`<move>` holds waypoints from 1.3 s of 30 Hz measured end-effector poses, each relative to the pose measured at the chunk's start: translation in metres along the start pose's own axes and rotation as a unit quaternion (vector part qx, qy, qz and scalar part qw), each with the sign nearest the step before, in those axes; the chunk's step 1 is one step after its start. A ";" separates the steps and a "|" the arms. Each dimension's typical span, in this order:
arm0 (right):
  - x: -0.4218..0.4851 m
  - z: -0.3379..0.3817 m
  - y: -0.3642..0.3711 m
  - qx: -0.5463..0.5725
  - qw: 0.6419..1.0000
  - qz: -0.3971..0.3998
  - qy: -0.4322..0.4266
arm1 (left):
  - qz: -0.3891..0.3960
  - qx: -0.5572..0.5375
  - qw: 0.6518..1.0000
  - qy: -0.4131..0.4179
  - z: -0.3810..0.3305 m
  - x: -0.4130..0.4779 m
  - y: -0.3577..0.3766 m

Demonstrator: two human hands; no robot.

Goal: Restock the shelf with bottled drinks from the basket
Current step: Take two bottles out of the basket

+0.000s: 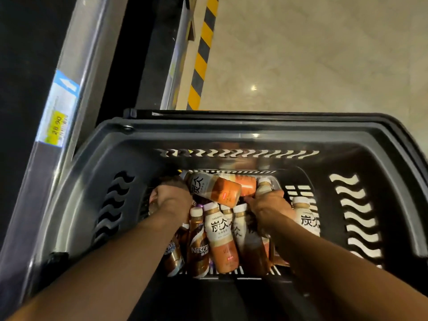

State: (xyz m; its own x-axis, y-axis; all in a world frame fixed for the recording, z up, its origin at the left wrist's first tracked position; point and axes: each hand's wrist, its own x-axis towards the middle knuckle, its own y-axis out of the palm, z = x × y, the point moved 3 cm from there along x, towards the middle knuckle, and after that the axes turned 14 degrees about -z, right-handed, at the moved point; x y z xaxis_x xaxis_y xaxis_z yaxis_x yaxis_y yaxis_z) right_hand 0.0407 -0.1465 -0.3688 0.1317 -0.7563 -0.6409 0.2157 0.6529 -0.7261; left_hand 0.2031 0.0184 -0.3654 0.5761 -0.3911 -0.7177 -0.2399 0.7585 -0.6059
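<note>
A black plastic basket (231, 135) fills the lower view and holds several bottled coffee drinks with cream caps. Both my arms reach down into it. My left hand (170, 200) is curled around a dark bottle at the basket's left side, most of that bottle hidden under my fingers. My right hand (269, 208) closes on a cream-capped bottle (264, 186) near the far wall. An orange-labelled bottle (215, 187) lies on its side between my hands. A white-and-orange bottle (221, 237) and brown Nescafe bottles (198, 249) lie below.
The grey shelf edge (76, 89) with a blue and yellow price tag (58, 112) runs along the left, dark shelf space beyond it. Yellow-black hazard tape (203, 52) marks the floor ahead. Beige floor (324, 54) spreads to the right.
</note>
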 end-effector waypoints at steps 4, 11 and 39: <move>-0.003 -0.011 -0.001 0.053 0.991 0.044 0.111 | -0.015 -0.144 0.987 -0.072 0.016 -0.012 -0.003; -0.113 0.009 -0.102 0.043 0.998 0.019 0.050 | 0.010 -0.433 0.880 -0.197 0.035 -0.145 -0.057; -0.622 0.242 -0.678 0.329 0.845 0.033 -0.421 | -0.409 -0.802 0.396 -0.179 0.250 -0.776 -0.544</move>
State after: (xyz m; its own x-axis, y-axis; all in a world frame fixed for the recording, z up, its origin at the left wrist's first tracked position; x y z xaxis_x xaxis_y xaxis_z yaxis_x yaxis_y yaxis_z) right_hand 0.0470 -0.1287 0.5826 0.7460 -0.6624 -0.0691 0.6355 0.7390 -0.2234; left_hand 0.0814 0.0397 0.6066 0.9787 0.1534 -0.1365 0.1192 -0.9658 -0.2304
